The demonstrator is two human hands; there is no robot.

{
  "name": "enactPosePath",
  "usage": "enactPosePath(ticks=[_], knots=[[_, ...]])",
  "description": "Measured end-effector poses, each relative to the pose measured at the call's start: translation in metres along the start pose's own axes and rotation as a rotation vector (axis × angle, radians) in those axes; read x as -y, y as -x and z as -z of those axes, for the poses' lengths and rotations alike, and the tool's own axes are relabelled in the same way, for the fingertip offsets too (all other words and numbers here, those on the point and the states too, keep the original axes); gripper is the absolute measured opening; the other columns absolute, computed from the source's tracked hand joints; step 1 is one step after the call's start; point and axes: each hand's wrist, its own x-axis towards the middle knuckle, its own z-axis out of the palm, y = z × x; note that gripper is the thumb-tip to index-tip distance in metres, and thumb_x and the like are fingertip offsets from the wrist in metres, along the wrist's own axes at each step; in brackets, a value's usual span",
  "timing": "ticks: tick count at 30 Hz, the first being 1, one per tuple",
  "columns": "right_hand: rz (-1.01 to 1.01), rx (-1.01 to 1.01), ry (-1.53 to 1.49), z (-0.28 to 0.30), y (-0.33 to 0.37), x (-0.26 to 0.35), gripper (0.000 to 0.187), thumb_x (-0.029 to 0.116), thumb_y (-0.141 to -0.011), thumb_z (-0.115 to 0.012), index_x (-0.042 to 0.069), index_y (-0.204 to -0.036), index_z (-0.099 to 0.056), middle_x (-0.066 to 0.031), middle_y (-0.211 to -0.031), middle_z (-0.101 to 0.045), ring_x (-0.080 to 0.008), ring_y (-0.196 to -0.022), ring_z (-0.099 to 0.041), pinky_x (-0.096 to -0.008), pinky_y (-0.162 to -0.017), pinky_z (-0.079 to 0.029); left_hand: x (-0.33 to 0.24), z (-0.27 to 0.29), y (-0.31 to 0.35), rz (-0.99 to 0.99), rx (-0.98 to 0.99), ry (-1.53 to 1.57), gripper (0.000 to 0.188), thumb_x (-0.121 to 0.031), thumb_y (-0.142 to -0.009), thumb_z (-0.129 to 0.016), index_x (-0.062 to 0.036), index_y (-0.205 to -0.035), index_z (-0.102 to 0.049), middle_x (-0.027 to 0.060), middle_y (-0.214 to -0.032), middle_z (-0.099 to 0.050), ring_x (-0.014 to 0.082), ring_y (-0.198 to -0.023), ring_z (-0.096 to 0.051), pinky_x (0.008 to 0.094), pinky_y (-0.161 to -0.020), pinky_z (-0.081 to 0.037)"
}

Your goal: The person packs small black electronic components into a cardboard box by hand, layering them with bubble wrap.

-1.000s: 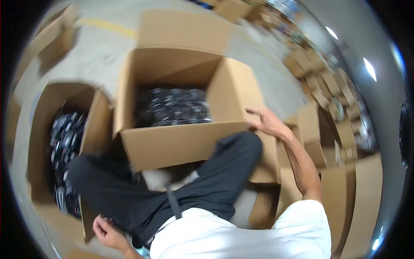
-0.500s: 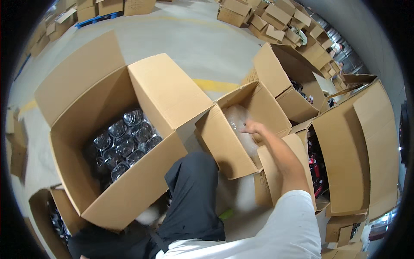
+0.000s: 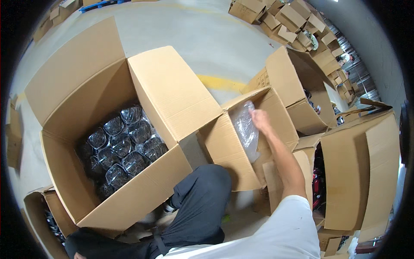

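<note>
My right hand [image 3: 260, 119] is closed on the upper end of a clear plastic bag [image 3: 246, 134], which hangs crumpled inside a small open cardboard box [image 3: 224, 151]. Only a sliver of my left hand [image 3: 79, 256] shows at the lower edge, by my dark trouser leg; its fingers are hidden. On my left stands a large open carton [image 3: 129, 198]. Several black items wrapped in clear film [image 3: 122, 146] lie in rows inside it, their rounded tops upward.
Behind the small box at right is another open carton [image 3: 276, 71] with dark items. A tall carton [image 3: 349, 172] with red and dark things stands at far right. Another box [image 3: 36, 211] sits at lower left. Many cartons [image 3: 291, 17] are piled beyond a yellow floor line [image 3: 222, 83].
My right hand has closed on the plastic bag and lifted its end up within the small box. The view has shifted slightly.
</note>
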Motion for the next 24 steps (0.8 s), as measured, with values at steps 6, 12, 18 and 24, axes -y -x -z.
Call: enactPosePath(ticks=[6, 12, 18, 24], knots=[[0.286, -0.309, -0.272, 0.158, 0.050, 0.074, 0.042, 0.036, -0.105, -0.053, -0.001, -0.100, -0.070, -0.0239, -0.083, -0.068, -0.0346, -0.079, -0.069, -0.0444, -0.076, -0.054, -0.062, -0.070, -0.008, -0.063, 0.300, 0.594, 0.017, -0.004, -0.102, -0.056, 0.0070, -0.111, -0.066, 0.0099, -0.106, -0.067, 0.0150, -0.094, -0.062, 0.0260, -0.084, -0.051], [0.557, -0.145, -0.705, 0.253, 0.181, 0.221, 0.013, 0.005, -0.097, -0.062, -0.002, -0.105, -0.069, -0.0079, -0.082, -0.067, -0.0132, -0.073, -0.062, -0.0297, -0.068, -0.052, -0.223, -0.076, -0.019, -0.653, 0.762, 1.052, 0.057, -0.019, -0.085, -0.077, 0.0075, -0.131, -0.057, 0.0231, -0.127, -0.061, 0.0365, -0.120, -0.059, 0.0419, -0.103, -0.048], [1.281, -0.229, -0.319, 0.229, 0.269, 0.332, 0.030, -0.002, -0.083, -0.069, 0.001, -0.113, -0.069, -0.0131, -0.101, -0.071, -0.0301, -0.079, -0.069, -0.0373, -0.068, -0.056, -0.259, -0.063, -0.050, -0.381, 1.121, 1.450, 0.059, -0.028, -0.090, -0.076, 0.0065, -0.134, -0.057, 0.0170, -0.120, -0.068, 0.0212, -0.107, -0.065, 0.0336, -0.091, -0.053], [1.122, 0.433, -0.048, 0.194, 0.263, 0.354, 0.025, 0.011, -0.081, -0.075, 0.007, -0.105, -0.071, -0.0167, -0.085, -0.069, -0.0374, -0.083, -0.068, -0.0453, -0.072, -0.053, -0.132, -0.050, -0.119, -0.326, 0.583, 1.408, 0.013, -0.010, -0.102, -0.064, -0.0043, -0.090, -0.067, -0.0041, -0.073, -0.057, 0.0031, -0.064, -0.051, 0.0208, -0.058, -0.043]])
